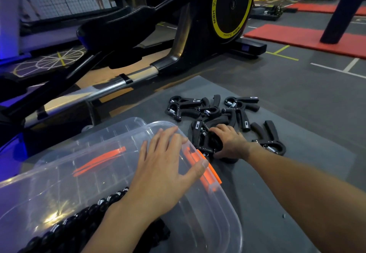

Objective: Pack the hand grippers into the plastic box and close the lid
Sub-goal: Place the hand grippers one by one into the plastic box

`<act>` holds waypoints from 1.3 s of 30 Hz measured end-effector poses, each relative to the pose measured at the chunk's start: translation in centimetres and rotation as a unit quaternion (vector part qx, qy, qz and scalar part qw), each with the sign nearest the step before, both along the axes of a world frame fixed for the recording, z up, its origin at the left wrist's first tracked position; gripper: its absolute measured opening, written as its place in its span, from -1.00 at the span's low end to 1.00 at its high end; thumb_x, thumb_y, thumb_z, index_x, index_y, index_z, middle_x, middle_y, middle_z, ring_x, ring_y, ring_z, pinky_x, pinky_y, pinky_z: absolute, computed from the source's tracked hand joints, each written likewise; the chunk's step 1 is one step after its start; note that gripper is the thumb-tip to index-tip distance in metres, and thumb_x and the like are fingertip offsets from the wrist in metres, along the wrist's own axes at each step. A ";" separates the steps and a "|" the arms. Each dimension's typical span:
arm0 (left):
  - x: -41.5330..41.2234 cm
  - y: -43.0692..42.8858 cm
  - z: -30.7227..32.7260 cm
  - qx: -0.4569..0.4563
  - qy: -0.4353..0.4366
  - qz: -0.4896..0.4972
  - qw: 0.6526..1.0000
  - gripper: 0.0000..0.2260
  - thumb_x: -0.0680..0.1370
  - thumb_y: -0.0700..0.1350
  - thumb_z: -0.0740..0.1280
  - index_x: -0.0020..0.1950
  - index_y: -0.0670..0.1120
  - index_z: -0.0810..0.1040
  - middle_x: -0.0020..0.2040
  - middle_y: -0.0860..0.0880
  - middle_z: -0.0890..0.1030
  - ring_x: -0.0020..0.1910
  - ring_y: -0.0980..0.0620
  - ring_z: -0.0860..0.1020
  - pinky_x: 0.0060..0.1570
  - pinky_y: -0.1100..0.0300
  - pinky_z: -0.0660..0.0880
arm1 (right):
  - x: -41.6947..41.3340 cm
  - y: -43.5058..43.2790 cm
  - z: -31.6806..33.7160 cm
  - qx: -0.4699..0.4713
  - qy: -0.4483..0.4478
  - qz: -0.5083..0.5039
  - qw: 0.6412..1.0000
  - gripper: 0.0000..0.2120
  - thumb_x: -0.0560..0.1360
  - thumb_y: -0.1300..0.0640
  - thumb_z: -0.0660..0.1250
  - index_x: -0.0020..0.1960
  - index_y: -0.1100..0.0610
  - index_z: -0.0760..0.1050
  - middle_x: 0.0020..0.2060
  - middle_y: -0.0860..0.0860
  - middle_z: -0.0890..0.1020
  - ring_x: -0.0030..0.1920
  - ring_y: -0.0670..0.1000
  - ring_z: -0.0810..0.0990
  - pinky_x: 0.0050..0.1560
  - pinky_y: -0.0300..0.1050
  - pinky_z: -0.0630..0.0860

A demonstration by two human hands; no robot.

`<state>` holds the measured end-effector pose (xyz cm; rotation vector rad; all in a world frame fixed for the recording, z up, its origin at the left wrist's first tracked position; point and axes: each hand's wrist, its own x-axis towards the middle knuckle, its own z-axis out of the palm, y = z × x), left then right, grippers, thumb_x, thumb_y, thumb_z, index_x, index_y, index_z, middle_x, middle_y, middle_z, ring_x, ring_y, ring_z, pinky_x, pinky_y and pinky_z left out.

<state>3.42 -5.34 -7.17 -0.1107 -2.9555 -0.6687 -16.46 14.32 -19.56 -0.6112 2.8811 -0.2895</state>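
On a grey floor mat [297,173] in a gym, we see a person's two bare arms reaching forward over a clear plastic box [79,165] and a heap of black hand grippers [208,112].

The box takes up the mat's near left side. The left hand [164,165] lies flat over its right end, fingers straight and spread across the rim, and the thumb tip rests against an orange latch [210,173] on that end. A second orange latch [99,160] shows through the clear wall at the box's far end. Inside the box, along its near side, a row of packed grippers [79,223] lies with the silver springs showing.

The right hand [230,142] is just beside the box's right end, down on the mat. Its fingers curl round the padded handle of one gripper [210,144] at the near edge of the heap.

The rest of the heap spreads from there toward the mat's far edge, with the grippers overlapping and their handles pointing every way. One lone gripper [271,140] lies apart to the right, partly behind the right wrist.

Beyond the mat's far left corner stands a black exercise machine [178,45] with a yellow-ringed flywheel [231,5]. Red mats [297,37] lie on the grey floor at the far right.
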 end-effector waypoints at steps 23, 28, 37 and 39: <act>-0.6 0.1 0.0 0.015 0.003 -0.005 1.000 -0.52 0.41 0.47 0.02 0.18 0.22 0.24 0.41 0.24 0.15 0.46 0.19 0.12 0.47 -0.05 0.11 | 1.5 2.0 1.8 -0.192 -0.091 -0.134 0.968 -0.39 0.17 -0.28 0.54 0.02 0.08 0.47 -0.05 0.03 0.60 0.03 0.07 0.56 0.01 -0.06 0.51; -0.7 0.1 0.3 0.027 0.031 0.000 0.999 -0.49 0.40 0.42 0.06 0.21 0.17 0.35 0.35 0.21 0.29 0.44 0.15 0.22 0.44 -0.03 0.17 | 4.5 1.9 7.9 -0.429 -0.156 -0.180 0.871 -0.60 0.37 -0.08 0.53 -0.04 0.13 0.42 -0.28 -0.01 0.51 -0.33 -0.09 0.43 -0.38 -0.32 0.36; 0.6 0.1 7.1 0.218 0.237 -0.030 0.946 -0.64 0.46 -0.15 0.49 0.23 0.04 0.56 0.17 0.19 0.51 0.21 0.20 0.48 0.22 0.37 0.35 | 12.2 -2.5 21.2 -0.524 -0.247 -0.019 0.815 -0.49 0.29 -0.25 0.49 0.11 0.02 0.53 -0.22 -0.09 0.56 -0.17 -0.07 0.48 -0.17 -0.11 0.37; 1.2 -0.2 8.0 0.248 0.256 -0.024 0.934 -0.63 0.45 -0.16 0.50 0.23 0.04 0.56 0.14 0.18 0.52 0.18 0.23 0.49 0.15 0.45 0.35 | 14.0 -2.9 22.8 -0.526 -0.291 0.015 0.799 -0.58 0.37 -0.19 0.43 0.11 0.02 0.55 -0.13 -0.02 0.57 -0.09 -0.03 0.49 -0.17 -0.14 0.38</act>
